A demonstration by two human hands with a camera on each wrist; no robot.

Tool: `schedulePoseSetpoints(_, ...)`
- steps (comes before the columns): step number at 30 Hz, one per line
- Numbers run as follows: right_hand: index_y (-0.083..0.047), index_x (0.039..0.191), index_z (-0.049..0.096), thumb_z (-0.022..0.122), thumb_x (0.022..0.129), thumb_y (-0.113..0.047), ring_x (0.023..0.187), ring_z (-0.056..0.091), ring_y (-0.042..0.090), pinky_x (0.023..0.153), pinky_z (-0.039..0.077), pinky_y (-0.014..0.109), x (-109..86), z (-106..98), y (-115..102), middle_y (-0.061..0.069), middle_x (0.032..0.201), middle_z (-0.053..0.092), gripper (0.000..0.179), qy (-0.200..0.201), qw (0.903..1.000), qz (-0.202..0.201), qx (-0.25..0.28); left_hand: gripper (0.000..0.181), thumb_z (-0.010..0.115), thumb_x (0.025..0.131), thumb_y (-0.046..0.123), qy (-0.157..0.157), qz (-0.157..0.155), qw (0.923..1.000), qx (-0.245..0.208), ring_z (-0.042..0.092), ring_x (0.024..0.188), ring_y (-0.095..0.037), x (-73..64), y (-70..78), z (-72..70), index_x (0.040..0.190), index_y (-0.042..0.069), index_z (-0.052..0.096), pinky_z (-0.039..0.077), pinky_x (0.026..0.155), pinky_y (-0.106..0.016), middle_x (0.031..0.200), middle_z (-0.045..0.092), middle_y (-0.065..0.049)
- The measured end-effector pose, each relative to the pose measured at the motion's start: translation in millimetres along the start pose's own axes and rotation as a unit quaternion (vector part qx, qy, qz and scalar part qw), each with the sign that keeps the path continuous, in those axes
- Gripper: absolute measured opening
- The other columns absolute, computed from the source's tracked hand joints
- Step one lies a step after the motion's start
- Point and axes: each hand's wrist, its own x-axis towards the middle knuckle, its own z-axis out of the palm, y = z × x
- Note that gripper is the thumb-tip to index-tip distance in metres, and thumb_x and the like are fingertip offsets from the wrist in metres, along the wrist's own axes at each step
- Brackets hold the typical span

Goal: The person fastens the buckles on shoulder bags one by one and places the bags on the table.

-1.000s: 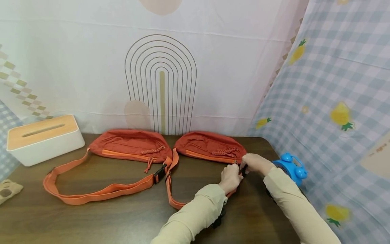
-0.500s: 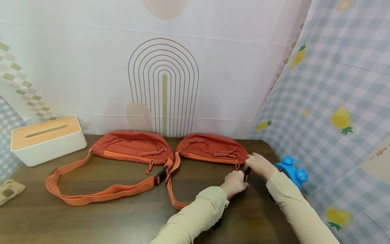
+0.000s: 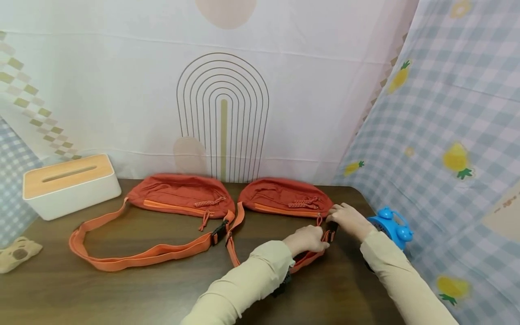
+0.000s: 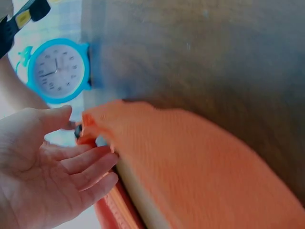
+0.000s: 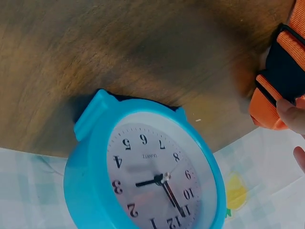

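Two rust-red waist packs lie side by side at the back of the table in the head view. My right hand (image 3: 349,221) is at the right end of the right waist pack (image 3: 280,198), gripping near the black side-release buckle (image 3: 332,225). In the right wrist view a fingertip (image 5: 291,116) rests on orange webbing beside that buckle (image 5: 286,71). My left hand (image 3: 306,239) is just left of the buckle. The left wrist view shows its fingers (image 4: 93,160) relaxed and nearly straight, touching or close beside the orange strap (image 4: 181,148). The left waist pack (image 3: 178,194) has its strap looped forward, buckle fastened.
A blue twin-bell alarm clock (image 3: 392,228) stands close to my right forearm. At the left are a white tissue box (image 3: 81,194) with a wooden lid and a beige animal-shaped item (image 3: 20,255). Fabric curtains hang behind and to the right of the table (image 3: 154,293).
My left hand has drawn back from the buckle, left and slightly toward me. The right hand has stayed near the buckle. The view has shifted slightly.
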Motion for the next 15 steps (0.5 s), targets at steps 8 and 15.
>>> schedulePoseSetpoints(8,-0.012,0.091,0.070,0.064,0.075,0.004,0.092,0.058,0.023,0.080,0.043,0.034,1.9,-11.6,-2.6,0.004,0.096,0.066,0.023,0.000,0.9995,0.031,-0.005,0.039,0.051,0.091,0.040,-0.015,0.005,0.9999,0.004,0.060,0.092,-0.013,-15.8,-16.6,-13.0,0.123,0.018,0.053,0.047,0.073,-0.028,0.114,0.061,0.001)
schedulePoseSetpoints(15,-0.005,0.097,0.067,0.070,0.075,-0.004,0.096,0.057,0.032,0.082,0.043,0.045,9.8,-15.7,-14.4,0.012,0.096,0.064,0.022,0.004,0.9941,0.098,0.047,0.049,0.048,0.093,0.039,0.037,0.042,0.9982,0.022,0.056,0.112,-0.015,-32.5,-44.2,-21.5,0.135,0.014,0.042,0.046,0.089,-0.032,0.128,0.055,-0.001)
